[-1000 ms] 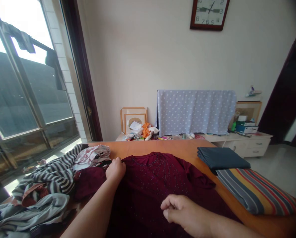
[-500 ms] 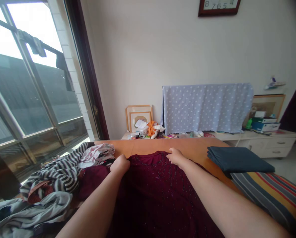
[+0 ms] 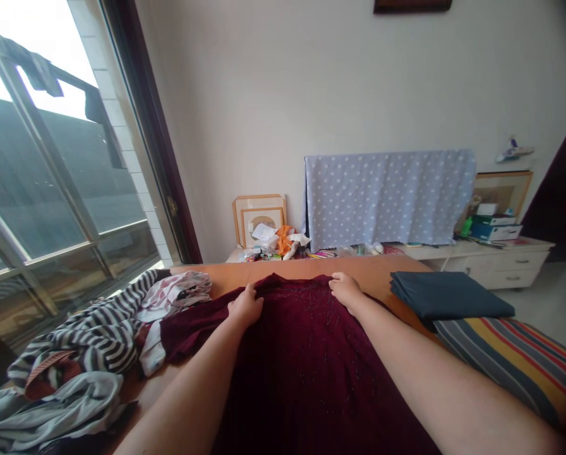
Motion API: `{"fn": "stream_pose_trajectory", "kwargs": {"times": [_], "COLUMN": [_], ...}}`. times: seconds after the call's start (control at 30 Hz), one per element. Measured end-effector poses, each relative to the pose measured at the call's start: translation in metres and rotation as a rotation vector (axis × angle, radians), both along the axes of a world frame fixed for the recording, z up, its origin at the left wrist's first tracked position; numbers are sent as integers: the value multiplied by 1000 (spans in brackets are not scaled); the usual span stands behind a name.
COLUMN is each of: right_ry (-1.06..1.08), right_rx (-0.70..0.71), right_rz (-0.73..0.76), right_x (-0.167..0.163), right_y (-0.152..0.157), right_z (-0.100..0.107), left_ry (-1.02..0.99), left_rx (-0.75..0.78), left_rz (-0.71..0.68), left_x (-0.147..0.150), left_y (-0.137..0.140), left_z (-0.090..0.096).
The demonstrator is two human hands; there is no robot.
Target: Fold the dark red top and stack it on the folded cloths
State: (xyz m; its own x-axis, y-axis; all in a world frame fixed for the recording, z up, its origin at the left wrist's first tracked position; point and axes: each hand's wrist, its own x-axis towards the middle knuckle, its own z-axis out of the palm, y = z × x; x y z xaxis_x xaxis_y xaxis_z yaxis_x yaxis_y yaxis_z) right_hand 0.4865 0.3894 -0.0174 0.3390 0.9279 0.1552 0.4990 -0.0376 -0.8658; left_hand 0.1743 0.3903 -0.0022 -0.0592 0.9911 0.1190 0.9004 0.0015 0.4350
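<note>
A dark red beaded garment (image 3: 302,354) lies spread on the orange surface (image 3: 378,272) in front of me. My left hand (image 3: 246,306) grips its top edge at the left shoulder, fingers curled into the cloth. My right hand (image 3: 345,291) holds the top edge at the right shoulder. Both arms reach forward over the garment, and the cloth between the hands is raised slightly.
A heap of striped and grey clothes (image 3: 88,335) lies at the left by the window (image 3: 50,164). A folded dark blue cloth (image 3: 446,297) rests on a striped cushion (image 3: 510,354) at the right. A cluttered low cabinet (image 3: 496,259) and a dotted blue cloth (image 3: 387,196) stand behind.
My right hand came from near my body up to the garment's far edge and took hold. Both hands have since moved inward along the top edge and lifted it a little.
</note>
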Motion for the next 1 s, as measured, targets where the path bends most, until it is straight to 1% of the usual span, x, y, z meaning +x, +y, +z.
{"fn": "stream_pose_trajectory", "kwargs": {"times": [0.07,0.13,0.27,0.37,0.53,0.63,0.73,0.87,1.0], "right_ry": [-8,-19,-54,-95,-181,-293,-373,-359,-327], "right_rx": [6,14,34,45,64,103,121,115,118], "right_rz": [-3,-2,56,155,310,395,469,514,503], "right_x": [2,2,-9,-25,-54,-62,-63,-56,-37], "right_y": [-6,-14,-45,-85,-168,-219,-267,-325,-372], "right_z": [0,2,12,18,20,26,37,49,47], "left_ry": [10,25,56,68,57,34,8,-36,-77], "left_rx": [8,26,53,73,147,183,202,195,170], "left_rz": [-54,-85,-129,-162,-169,-125,-37,84,196], "left_x": [3,4,-2,-10,-29,-46,-66,-94,-119], "left_y": [-7,-16,-42,-71,-134,-177,-221,-279,-340], "left_z": [-5,-7,1,10,20,27,32,33,26]}}
